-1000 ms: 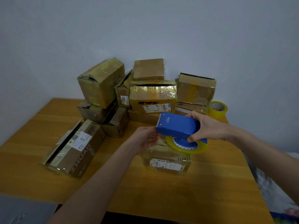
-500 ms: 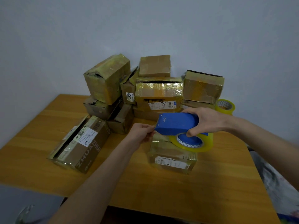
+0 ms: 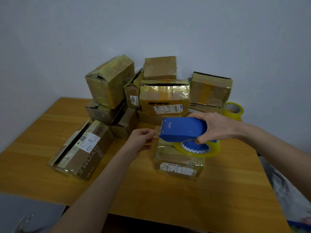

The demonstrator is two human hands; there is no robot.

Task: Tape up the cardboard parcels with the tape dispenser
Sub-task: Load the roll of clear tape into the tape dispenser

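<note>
R hand [image 3: 217,128] gripping tape dispenser [image 3: 183,132] above parcel [image 3: 178,165], L hand [image 3: 143,140] pinching tape end [image 3: 156,131] at its nose

Free wood on the table [image 3: 185,199] lies in front. The stack of parcels [image 3: 164,96] closes the back; the long parcel [image 3: 82,152] and the small parcel [image 3: 178,165] leave a lane between. A tape roll [image 3: 234,111] seems to touch the stack's right.

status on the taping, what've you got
Right hand grips blue tape dispenser, held over the front parcel. Left hand pinches the tape end at its mouth. Spare roll back right, clear of the work.
</note>
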